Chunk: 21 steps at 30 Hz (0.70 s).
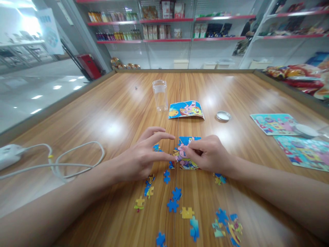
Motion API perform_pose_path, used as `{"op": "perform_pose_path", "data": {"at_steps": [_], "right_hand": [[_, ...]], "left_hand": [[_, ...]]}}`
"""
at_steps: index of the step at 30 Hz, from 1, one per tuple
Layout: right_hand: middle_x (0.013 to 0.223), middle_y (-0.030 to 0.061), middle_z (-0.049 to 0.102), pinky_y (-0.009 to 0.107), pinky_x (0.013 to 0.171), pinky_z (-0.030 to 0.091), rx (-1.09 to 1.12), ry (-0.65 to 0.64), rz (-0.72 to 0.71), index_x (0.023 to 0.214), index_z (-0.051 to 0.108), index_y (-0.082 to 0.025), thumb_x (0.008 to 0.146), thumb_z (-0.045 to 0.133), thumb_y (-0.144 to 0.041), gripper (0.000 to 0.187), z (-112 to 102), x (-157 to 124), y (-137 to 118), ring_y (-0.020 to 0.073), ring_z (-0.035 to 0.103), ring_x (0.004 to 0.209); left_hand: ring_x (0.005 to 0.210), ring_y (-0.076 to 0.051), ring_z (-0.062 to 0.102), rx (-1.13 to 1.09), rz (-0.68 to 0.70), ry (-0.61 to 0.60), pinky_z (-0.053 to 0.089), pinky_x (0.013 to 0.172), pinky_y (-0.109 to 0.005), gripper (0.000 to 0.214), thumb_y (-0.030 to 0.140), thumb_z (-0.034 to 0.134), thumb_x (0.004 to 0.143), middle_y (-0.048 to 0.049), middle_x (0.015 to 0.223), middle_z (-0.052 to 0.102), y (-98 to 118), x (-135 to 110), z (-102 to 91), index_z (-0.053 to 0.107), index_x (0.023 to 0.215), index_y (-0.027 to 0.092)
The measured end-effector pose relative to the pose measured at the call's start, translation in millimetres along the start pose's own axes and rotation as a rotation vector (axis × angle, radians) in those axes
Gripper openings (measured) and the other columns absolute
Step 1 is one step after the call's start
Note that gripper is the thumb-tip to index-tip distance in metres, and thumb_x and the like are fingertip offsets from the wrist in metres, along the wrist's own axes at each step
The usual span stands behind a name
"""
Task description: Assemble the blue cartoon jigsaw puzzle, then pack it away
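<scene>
Loose pieces [172, 206], 6 o'clock from puzzle [184, 158], on wood table [115, 212] | left hand [144, 156], 9 o'clock: fingers wide | right hand [214, 156], 3 o'clock: narrow, hiding puzzle's right side, cannot tell if gripping a piece | card [186, 111], 12 o'clock | jar [160, 97], 11 o'clock | shelves [167, 20], 12 o'clock, cut off above, pack labels [167, 9] too blurred to read

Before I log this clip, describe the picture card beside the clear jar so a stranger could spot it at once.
On the wooden table, find the tall clear jar. The picture card lies just right of the jar's base, beyond the partly assembled puzzle. Its deep blue background and curved near edge set it apart from the two paler turquoise cards farther right.
</scene>
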State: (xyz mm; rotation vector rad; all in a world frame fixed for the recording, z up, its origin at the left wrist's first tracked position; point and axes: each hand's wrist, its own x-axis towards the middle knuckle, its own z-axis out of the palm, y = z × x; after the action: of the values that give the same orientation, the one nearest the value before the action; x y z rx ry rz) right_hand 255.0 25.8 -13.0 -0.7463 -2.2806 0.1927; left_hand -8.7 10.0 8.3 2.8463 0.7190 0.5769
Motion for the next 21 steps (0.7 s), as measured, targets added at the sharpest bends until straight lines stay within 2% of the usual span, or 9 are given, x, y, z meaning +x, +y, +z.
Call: {"op": "perform_pose_path", "data": {"at_steps": [2,4,8,11,13,16,19,21], "right_hand": [[0.047,-0.008,0.032,0.023,0.046,0.02,0.001,-0.002,0.003,0.052,0.048,-0.016,0.091,0.058,-0.022,0.041,0.1,0.4,0.6,0.0041,0.026,0.044],[0.047,-0.0079,0.032,0.023,0.046,0.021,0.004,0.0,0.004,0.052,0.048,-0.016,0.091,0.058,-0.022,0.041,0.2,0.5,0.8,0.004,0.026,0.044],[0.047,-0.008,0.03,0.022,0.046,0.021,-0.002,0.021,0.018,0.052,0.047,-0.016,0.091,0.059,-0.023,0.042,-0.2,0.0,-0.2,0.004,0.025,0.044],[0.048,-0.008,0.028,0.022,0.046,0.02,-0.006,0.053,0.045,0.051,0.043,-0.016,0.09,0.059,-0.022,0.043,-0.6,-0.4,-0.8,0.0042,0.023,0.045],[0.049,-0.0078,0.027,0.023,0.046,0.019,-0.01,0.065,0.07,0.05,0.039,-0.016,0.09,0.059,-0.021,0.044,-0.8,-0.5,-0.5,0.0042,0.023,0.046],[0.05,-0.0077,0.025,0.022,0.046,0.019,-0.011,0.065,0.087,0.051,0.036,-0.016,0.09,0.058,-0.021,0.046,-1.1,-0.4,0.2,0.0038,0.022,0.046],[0.05,-0.0075,0.022,0.022,0.045,0.017,0.001,0.071,0.12,0.05,0.032,-0.017,0.091,0.057,-0.022,0.048,-2.2,0.2,0.4,0.0034,0.021,0.045],[0.05,-0.0075,0.02,0.022,0.045,0.017,0.011,0.08,0.17,0.05,0.03,-0.017,0.091,0.056,-0.023,0.049,-3.2,0.7,0.4,0.0033,0.02,0.045]], "left_hand": [[0.138,-0.035,0.029,-0.003,-0.009,-0.057,0.036,0.111,-0.061,0.067,-0.012,0.049,0.063,-0.0068,0.147,0.04,-0.9,-0.1,1.5,0.072,0.111,0.028],[0.138,-0.034,0.029,-0.005,-0.024,-0.077,0.036,0.113,-0.06,0.069,-0.012,0.048,0.062,-0.0071,0.148,0.04,-1.2,0.4,1.9,0.071,0.114,0.027],[0.135,-0.029,0.035,0.032,-0.062,0.031,0.038,0.113,-0.055,0.082,-0.013,0.043,0.065,-0.0078,0.142,0.046,0.3,1.6,-1.1,0.058,0.134,0.028],[0.129,-0.026,0.042,0.062,-0.181,0.162,0.041,0.11,-0.052,0.085,-0.011,0.041,0.07,-0.0098,0.137,0.052,-2.9,1.2,-0.7,0.041,0.149,0.023],[0.125,-0.025,0.047,0.107,-0.305,0.24,0.043,0.109,-0.052,0.073,-0.008,0.041,0.075,-0.0099,0.133,0.056,-8.8,0.4,1.5,0.048,0.141,0.02],[0.121,-0.026,0.05,0.184,-0.428,0.269,0.043,0.107,-0.052,0.038,0.0,0.046,0.084,-0.0086,0.125,0.06,-18.0,-0.5,4.2,0.068,0.108,0.019],[0.122,-0.027,0.05,0.173,-0.438,0.247,0.043,0.106,-0.053,0.012,0.016,0.057,0.09,-0.0092,0.122,0.06,-18.2,-0.1,3.8,0.068,0.094,0.018],[0.127,-0.029,0.046,0.119,-0.36,0.179,0.04,0.109,-0.055,0.011,0.03,0.064,0.091,-0.0099,0.128,0.057,-12.3,0.7,3.1,0.068,0.094,0.02]]}}
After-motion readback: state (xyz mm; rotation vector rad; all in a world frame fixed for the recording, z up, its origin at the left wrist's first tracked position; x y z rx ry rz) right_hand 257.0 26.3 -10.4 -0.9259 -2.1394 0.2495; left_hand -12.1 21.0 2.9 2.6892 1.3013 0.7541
